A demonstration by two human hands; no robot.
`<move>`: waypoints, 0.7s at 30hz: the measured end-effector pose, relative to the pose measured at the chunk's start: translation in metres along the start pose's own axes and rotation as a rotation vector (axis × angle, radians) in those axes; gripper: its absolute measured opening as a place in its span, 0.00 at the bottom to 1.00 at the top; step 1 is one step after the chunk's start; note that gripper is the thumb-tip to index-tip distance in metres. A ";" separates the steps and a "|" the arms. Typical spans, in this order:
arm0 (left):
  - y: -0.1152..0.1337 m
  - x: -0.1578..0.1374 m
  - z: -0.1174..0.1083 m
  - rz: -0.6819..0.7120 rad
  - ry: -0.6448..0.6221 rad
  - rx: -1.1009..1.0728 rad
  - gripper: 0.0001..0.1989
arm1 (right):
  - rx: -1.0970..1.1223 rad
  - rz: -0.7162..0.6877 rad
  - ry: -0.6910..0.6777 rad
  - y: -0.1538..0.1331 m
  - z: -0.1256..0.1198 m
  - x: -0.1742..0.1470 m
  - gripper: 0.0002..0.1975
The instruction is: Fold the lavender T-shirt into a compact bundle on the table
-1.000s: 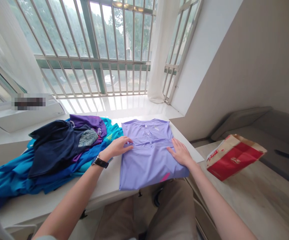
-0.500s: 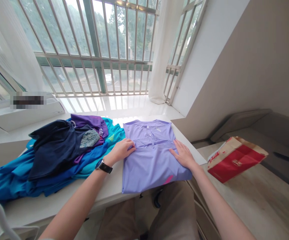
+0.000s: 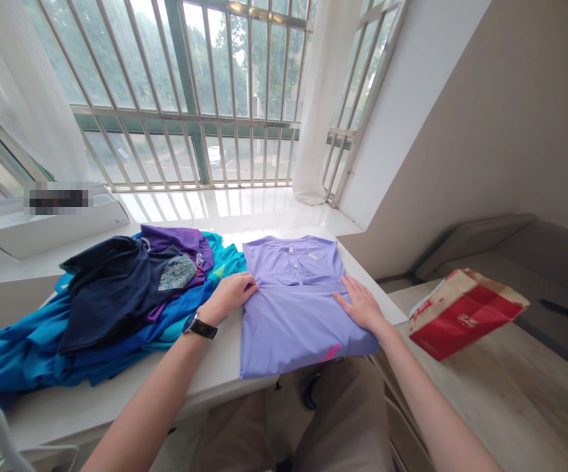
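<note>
A lavender polo shirt (image 3: 291,328), folded into a rough rectangle, lies on the white table in front of me. Its collarless neck and button placket face the window, and a crease runs across it between my hands. My left hand (image 3: 232,292), with a black watch on the wrist, has its fingers closed at the shirt's left edge, pinching the fabric. On the opposite side my right hand (image 3: 361,305) lies flat on the cloth, thumb apart from the fingers. The shirt's lower end hangs slightly over the table's front edge.
A heap of clothes (image 3: 116,295) in navy, purple, blue and teal lies left of the shirt. A white box (image 3: 57,226) stands behind it. To the right, a red and tan paper bag (image 3: 468,318) sits on a lower surface. Barred windows and a white curtain (image 3: 313,98) are at the back.
My left hand has shifted slightly left to the shirt's edge, and the crosswise crease looks straighter. My right hand has stayed in place.
</note>
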State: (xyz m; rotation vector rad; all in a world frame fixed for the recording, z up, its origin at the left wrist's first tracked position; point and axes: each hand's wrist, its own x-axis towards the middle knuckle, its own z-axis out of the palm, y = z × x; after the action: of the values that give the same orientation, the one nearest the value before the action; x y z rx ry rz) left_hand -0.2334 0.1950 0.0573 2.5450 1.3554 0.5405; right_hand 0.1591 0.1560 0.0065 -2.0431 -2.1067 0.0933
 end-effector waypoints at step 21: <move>0.033 -0.004 0.021 0.233 0.025 0.063 0.22 | 0.014 -0.017 0.024 0.002 0.001 0.001 0.35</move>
State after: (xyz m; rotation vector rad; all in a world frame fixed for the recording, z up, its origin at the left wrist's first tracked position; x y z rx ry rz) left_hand -0.2015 0.1725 0.0485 2.7762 1.1055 0.5795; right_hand 0.1609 0.1569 0.0048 -2.0072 -2.1029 0.0800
